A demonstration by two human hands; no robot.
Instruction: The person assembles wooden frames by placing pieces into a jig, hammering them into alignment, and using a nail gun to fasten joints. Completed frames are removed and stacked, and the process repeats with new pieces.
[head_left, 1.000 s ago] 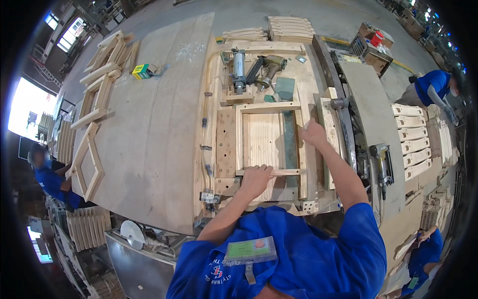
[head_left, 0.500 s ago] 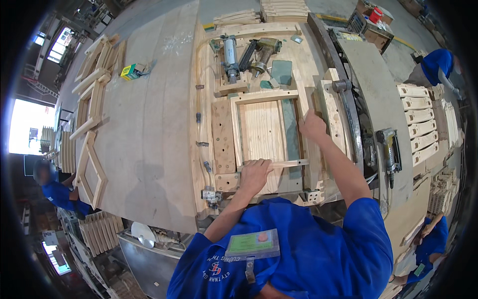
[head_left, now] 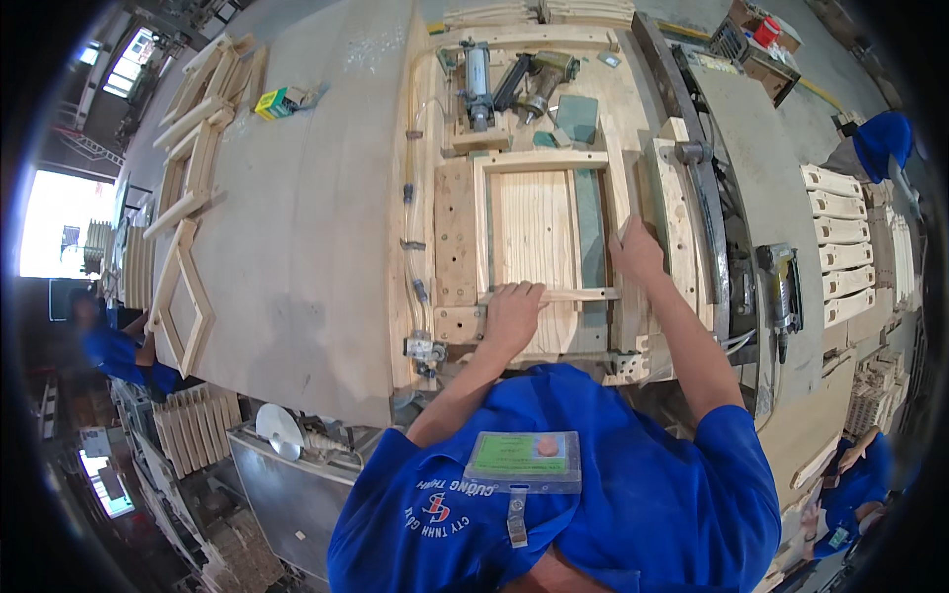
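Observation:
A rectangular wooden frame (head_left: 544, 161) lies in a wooden jig, around a pale board (head_left: 534, 232) and a strip of green sheet. Closed over the frame's near crosspiece, towards its left end, is my left hand (head_left: 512, 321). My right hand (head_left: 639, 255) grips a long wooden rail (head_left: 617, 173) along the frame's right side. Whether that rail touches the frame ends is hard to tell. Past the frame, a pneumatic nail gun (head_left: 544, 84) lies beside a metal air cylinder (head_left: 478, 84).
A perforated wooden block (head_left: 456, 232) borders the frame on the left. A second nail gun (head_left: 781, 287) rests at the right. Joined wooden frames (head_left: 183, 296) and a small yellow-green box (head_left: 281, 103) lie on the left tabletop (head_left: 316, 217). Co-workers in blue are at both sides.
The view has shifted, so the bench appears higher in the picture. My right hand sits slightly nearer to me along the rail. My left hand keeps its hold on the crosspiece.

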